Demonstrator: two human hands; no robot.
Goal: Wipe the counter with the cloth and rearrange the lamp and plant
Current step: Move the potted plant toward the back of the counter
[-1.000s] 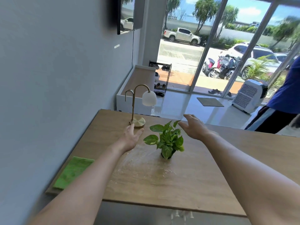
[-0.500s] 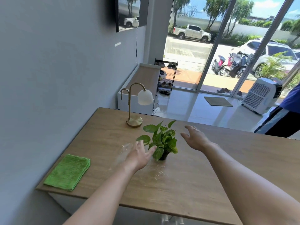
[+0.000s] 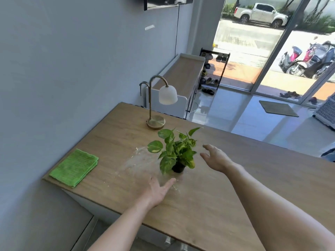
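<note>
A small potted plant (image 3: 175, 153) in a black pot stands near the middle of the wooden counter (image 3: 208, 205). A pale dusty smear lies on the wood just left of it. Behind the plant, a brass lamp (image 3: 155, 122) with a white shade stands near the counter's far edge. A folded green cloth (image 3: 74, 168) lies at the near left corner by the wall. My left hand (image 3: 157, 191) hovers open in front of the pot, fingers straight, apart from it. My right hand (image 3: 215, 158) is open to the right of the plant, fingers loosely spread, holding nothing.
A grey wall runs along the counter's left side. Beyond the far edge stand a white cabinet (image 3: 181, 77) and a shoe rack (image 3: 213, 69) on a tiled floor, before glass doors. A white appliance (image 3: 326, 111) is at the right edge.
My left hand has drawn back from beside the lamp base to the front of the plant pot. My right hand has come nearer, to the plant's right side. The view has tilted downward.
</note>
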